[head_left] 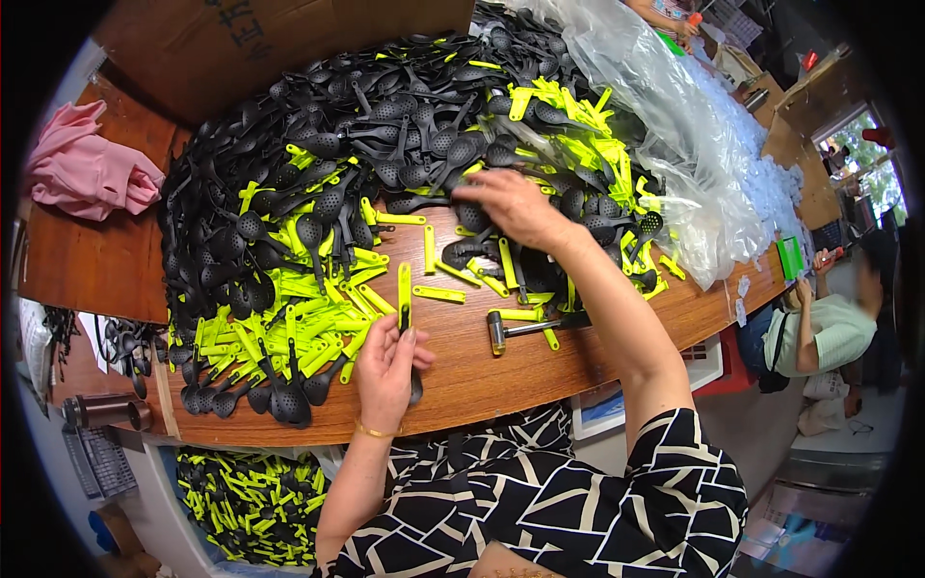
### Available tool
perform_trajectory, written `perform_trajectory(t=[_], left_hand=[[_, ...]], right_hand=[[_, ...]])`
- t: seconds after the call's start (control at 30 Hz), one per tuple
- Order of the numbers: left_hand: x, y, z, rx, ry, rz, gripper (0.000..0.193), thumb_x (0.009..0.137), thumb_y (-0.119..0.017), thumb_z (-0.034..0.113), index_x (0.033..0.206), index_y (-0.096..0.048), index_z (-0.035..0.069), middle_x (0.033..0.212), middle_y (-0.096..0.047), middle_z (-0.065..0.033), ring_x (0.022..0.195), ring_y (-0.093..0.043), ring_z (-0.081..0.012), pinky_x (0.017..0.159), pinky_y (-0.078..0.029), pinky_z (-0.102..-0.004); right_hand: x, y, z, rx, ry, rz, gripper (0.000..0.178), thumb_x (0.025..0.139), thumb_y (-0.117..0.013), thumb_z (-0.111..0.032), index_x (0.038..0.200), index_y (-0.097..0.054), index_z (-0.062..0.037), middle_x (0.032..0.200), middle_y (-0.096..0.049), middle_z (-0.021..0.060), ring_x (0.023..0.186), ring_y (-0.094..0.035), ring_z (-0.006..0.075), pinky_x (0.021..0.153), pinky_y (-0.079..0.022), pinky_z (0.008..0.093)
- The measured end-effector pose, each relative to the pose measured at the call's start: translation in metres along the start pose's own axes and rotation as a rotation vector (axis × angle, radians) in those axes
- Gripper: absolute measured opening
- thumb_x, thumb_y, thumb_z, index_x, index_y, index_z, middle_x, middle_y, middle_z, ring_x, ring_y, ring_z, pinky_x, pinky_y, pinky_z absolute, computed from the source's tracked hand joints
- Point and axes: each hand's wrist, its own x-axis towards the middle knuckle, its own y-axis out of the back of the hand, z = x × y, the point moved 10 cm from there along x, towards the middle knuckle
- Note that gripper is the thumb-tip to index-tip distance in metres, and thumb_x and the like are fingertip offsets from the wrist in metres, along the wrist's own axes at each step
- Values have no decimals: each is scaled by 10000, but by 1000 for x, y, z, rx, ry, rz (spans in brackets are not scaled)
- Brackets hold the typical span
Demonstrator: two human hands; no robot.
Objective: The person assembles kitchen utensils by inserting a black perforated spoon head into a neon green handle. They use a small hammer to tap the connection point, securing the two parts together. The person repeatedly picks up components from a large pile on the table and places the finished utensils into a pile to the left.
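Note:
In my left hand (385, 374), closed near the table's front edge, is a black spoon with a lime-green handle sleeve (404, 285), held with the green end up. Its black head shows partly below the fingers. My right hand (520, 207) reaches over the middle of the table, fingers stretched out and slightly blurred. Black spoon heads (469, 216) lie just under those fingers; whether they touch is unclear. Several loose lime-green handle sleeves (439, 294) lie on the wood between my hands. A heap of black perforated spoons (400, 125) rises behind them.
A hammer (496, 332) lies below my right forearm. Finished-looking spoons (286, 400) with green handles line the front left. A bin (252, 506) of green-handled spoons stands below. Plastic sheeting (665, 125) covers the back right; a pink cloth (92, 164) lies left. Another person (819, 332) sits at right.

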Motion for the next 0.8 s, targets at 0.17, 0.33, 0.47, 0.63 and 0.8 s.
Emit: perform_trajectory(t=[0.17,0.33,0.47,0.63,0.8], left_hand=[[89,-26,34,-165,-83,-33,224,1086,-594,129,1264,-570,-4,1006,-706,-100,767,-710,-136,674,-578,-259],[104,-39,12,-295,-57,-49,195,1082,-611,150,1228,-589,22,980,-720,-81,761,-712,-122,689,-598,-271],[94,-41,6,-261,-28,-115,202,1082,-608,146,1243,-598,25,996,-729,-93,774,-718,-128,698,-595,-265],[99,-34,1,-261,29,-84,253,1077,-613,146,1302,-612,28,1001,-733,-85,773,-718,-131,695,-587,-252],[102,-29,2,-269,38,-88,278,1073,-618,145,1325,-608,28,998,-734,-82,776,-719,-131,696,-592,-262]], right_hand=[[3,24,-49,411,69,28,374,968,-629,-10,1300,-721,-153,1349,-686,113,1232,-646,346,1067,-508,438],[-34,46,63,-134,-251,81,299,868,-745,-83,1157,-770,-153,1135,-756,69,1027,-712,291,927,-555,396],[-30,40,55,-232,-138,27,273,866,-748,-156,1137,-772,-182,1184,-721,14,1063,-682,251,901,-560,397],[-11,23,60,-395,-135,-101,157,892,-732,-199,1042,-761,-162,1180,-703,-15,1090,-659,238,915,-545,405],[-12,29,40,-93,30,-53,120,896,-703,-125,1004,-757,-130,1069,-727,43,1049,-672,296,923,-539,438]])
